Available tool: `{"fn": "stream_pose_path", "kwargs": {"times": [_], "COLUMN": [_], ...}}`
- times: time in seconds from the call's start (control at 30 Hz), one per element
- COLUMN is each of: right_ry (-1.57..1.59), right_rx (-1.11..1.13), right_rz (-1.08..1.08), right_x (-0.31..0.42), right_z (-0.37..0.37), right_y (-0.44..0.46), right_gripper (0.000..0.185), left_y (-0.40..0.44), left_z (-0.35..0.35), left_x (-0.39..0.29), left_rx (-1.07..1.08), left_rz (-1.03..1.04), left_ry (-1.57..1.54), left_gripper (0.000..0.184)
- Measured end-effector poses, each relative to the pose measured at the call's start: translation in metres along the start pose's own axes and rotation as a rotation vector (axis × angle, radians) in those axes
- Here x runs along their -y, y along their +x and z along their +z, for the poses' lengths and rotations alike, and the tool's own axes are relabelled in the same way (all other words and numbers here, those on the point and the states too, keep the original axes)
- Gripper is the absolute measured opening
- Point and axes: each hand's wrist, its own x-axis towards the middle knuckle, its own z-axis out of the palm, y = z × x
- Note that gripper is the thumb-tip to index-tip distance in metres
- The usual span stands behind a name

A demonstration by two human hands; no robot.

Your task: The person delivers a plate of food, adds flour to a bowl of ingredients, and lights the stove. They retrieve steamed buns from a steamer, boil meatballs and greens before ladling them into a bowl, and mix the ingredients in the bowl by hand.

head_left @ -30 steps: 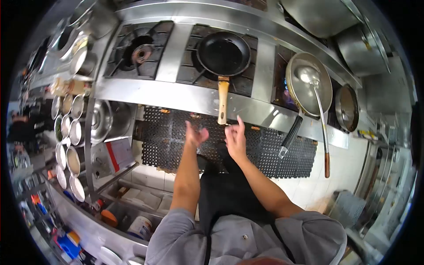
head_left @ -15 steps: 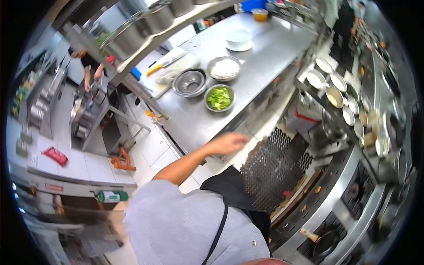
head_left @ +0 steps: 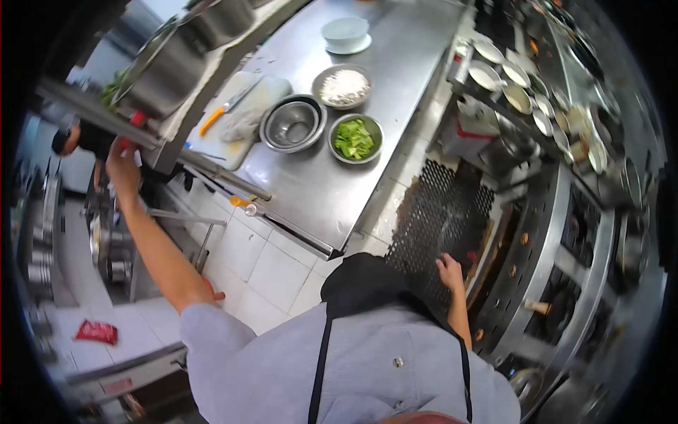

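My left hand [head_left: 123,173] reaches far out to the left, beside the end of the metal shelf. Its fingers are curled at a small red thing [head_left: 126,143], whose kind I cannot make out. Just above sits another red piece [head_left: 138,119] by the shelf edge. My right hand [head_left: 450,272] hangs low over the black perforated floor mat [head_left: 441,212], loosely bent, thumb apart, holding nothing visible. On the steel table [head_left: 311,201] are nested metal bowls [head_left: 291,126], a bowl of green leaves [head_left: 354,139] and a bowl of white pieces [head_left: 345,87].
An orange-handled knife [head_left: 215,119] lies on the cutting board [head_left: 272,88]. Large pots [head_left: 166,74] fill the shelf at upper left, and a person [head_left: 85,141] stands beyond it. On the right are a stove [head_left: 544,283] with a pan and a rack holding several white dishes [head_left: 518,99].
My left hand has swung from in front of the table out to the far left, up to the shelf end. My right hand has come into view. The camera view has shifted.
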Motion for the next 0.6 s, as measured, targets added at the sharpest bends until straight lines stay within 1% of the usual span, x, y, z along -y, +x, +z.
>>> {"fn": "stream_pose_path", "kwargs": {"times": [0.03, 0.07, 0.1, 0.13, 0.17, 0.2, 0.23, 0.27, 0.3, 0.33, 0.37, 0.4, 0.43, 0.47, 0.5, 0.53, 0.57, 0.6], "right_ry": [0.006, 0.013, 0.024, 0.059, 0.105, 0.129, 0.095, 0.063, 0.042, 0.021, 0.021, 0.066, 0.067, 0.224, 0.452, 0.685, 0.821, 0.954], "right_rx": [0.006, 0.012, -0.008, 0.029, 0.069, 0.055, 0.100, 0.146, 0.161, 0.177, 0.173, 0.127, 0.160, 0.039, 0.101, 0.109, -0.043, -0.185], "right_rz": [-0.029, -0.058, -0.017, 0.032, 0.081, 0.127, 0.116, 0.104, 0.059, 0.015, -0.024, -0.134, -0.166, -0.277, -0.308, -0.249, -0.292, -0.358], "right_x": [0.008, 0.013, 0.017, 0.020, 0.024, 0.025, 0.025, 0.022, 0.023, 0.029, 0.055, 0.061, 0.075, 0.114, 0.134, 0.153, 0.156, 0.157], "right_z": [0.007, 0.012, 0.015, 0.016, 0.021, 0.026, 0.030, 0.031, 0.030, 0.028, 0.017, 0.018, 0.014, -0.019, -0.038, -0.057, -0.053, -0.050], "right_y": [-0.003, -0.008, -0.013, -0.019, -0.024, -0.029, -0.031, -0.032, -0.029, -0.022, -0.013, 0.002, 0.015, 0.013, 0.017, 0.015, 0.019, 0.026], "right_gripper": [0.032, 0.032, 0.032, 0.032, 0.032, 0.032, 0.030, 0.028, 0.028, 0.028, 0.026, 0.027, 0.028, 0.037, 0.057, 0.073, 0.073, 0.074], "left_y": [-0.019, -0.044, -0.074, -0.110, -0.152, -0.197, -0.244, -0.294, -0.331, -0.358, -0.372, -0.370, -0.368, -0.353, -0.343, -0.337, -0.337, -0.338], "left_z": [-0.003, -0.013, -0.026, -0.030, -0.024, -0.016, -0.007, 0.012, 0.045, 0.075, 0.098, 0.130, 0.162, 0.196, 0.225, 0.254, 0.275, 0.292], "left_x": [-0.032, -0.051, -0.049, -0.058, -0.020, -0.017, -0.001, -0.011, -0.018, -0.061, -0.088, -0.118, -0.149, -0.193, -0.231, -0.273, -0.317, -0.358], "left_rx": [-0.111, -0.162, -0.194, -0.246, -0.413, -0.422, -0.235, -0.254, -0.205, -0.315, -0.069, 0.160, 0.396, 0.580, 0.776, 0.963, 1.083, 1.161], "left_rz": [0.015, -0.087, -0.234, -0.292, -0.386, -0.378, -0.394, -0.541, -0.737, -0.903, -0.897, -0.916, -0.908, -0.901, -0.867, -0.812, -0.707, -0.586], "left_ry": [-0.145, -0.138, -0.072, -0.217, -0.622, -0.965, -1.436, -1.708, -1.834, -1.809, -1.859, -1.850, -1.821, -1.717, -1.605, -1.486, -1.291, -1.089], "left_gripper": [0.033, 0.035, 0.036, 0.038, 0.042, 0.041, 0.040, 0.042, 0.046, 0.043, 0.041, 0.039, 0.037, 0.034, 0.035, 0.036, 0.038, 0.041]}}
